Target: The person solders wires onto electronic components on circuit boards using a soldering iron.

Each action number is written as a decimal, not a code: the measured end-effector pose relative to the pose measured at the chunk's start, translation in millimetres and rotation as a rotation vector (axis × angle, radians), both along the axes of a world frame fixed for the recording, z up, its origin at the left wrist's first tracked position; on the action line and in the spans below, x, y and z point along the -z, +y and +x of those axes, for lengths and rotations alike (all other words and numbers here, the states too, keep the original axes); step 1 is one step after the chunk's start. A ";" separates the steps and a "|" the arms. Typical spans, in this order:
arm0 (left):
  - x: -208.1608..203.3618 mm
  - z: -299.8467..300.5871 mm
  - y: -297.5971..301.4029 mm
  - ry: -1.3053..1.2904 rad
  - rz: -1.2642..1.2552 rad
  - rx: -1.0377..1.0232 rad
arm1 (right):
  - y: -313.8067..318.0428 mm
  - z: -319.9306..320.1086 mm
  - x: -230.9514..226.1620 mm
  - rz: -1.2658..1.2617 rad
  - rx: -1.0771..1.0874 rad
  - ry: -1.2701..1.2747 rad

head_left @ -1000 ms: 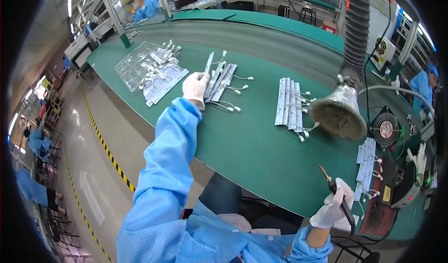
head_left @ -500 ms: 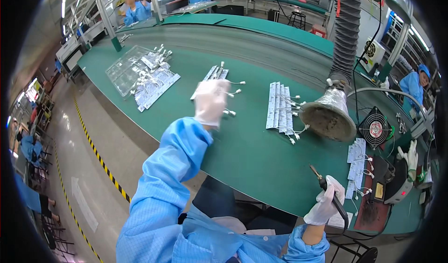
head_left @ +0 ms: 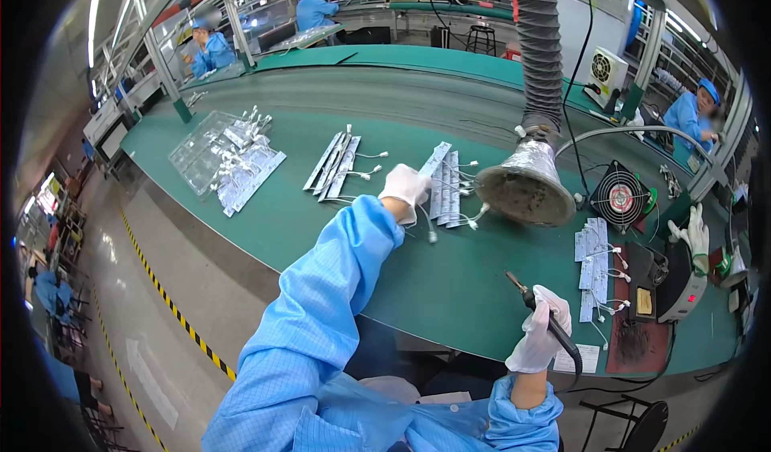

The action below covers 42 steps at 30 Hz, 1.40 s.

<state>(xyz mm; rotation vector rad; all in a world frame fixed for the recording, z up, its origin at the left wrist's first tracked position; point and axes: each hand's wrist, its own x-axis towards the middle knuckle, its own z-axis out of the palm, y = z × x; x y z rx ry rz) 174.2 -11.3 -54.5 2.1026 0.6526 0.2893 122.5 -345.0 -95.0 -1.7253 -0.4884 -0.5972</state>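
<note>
My left hand [head_left: 405, 188], in a white glove, is closed on the near end of a white LED strip board [head_left: 434, 163]. That board is tilted against the others of its row [head_left: 450, 191], and a wire with a white connector [head_left: 432, 235] hangs below the hand. My right hand [head_left: 542, 331], also gloved, is wrapped round a soldering iron [head_left: 554, 327] whose tip points up and left over the green bench. Left of my left hand lies a second group of strip boards [head_left: 333, 165] with wired connectors.
A clear plastic tray [head_left: 195, 156] and a pile of boards [head_left: 250, 181] lie at far left. A fume-extraction hood [head_left: 526, 187] hangs right of the row. Farther right are a fan [head_left: 620, 197], more boards [head_left: 593, 267], a soldering station [head_left: 683, 291] and a sponge [head_left: 644, 301]. Co-workers sit beyond.
My left hand has moved right, from the second group to the row near the hood, and now grips a board there. My right hand still holds the soldering iron. The view has shifted slightly.
</note>
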 end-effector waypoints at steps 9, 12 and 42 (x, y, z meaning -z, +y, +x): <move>-8.3 -49.1 -12.1 -0.700 -1.106 0.100 | -0.4 1.0 -2.1 -0.011 0.028 -0.109; -13.5 -90.2 -5.6 -0.615 -1.198 0.296 | -5.7 10.3 1.6 -0.203 0.124 -0.430; 35.5 -101.2 -136.7 -0.183 0.246 0.504 | 1.1 0.5 -12.3 -0.149 -0.386 -0.255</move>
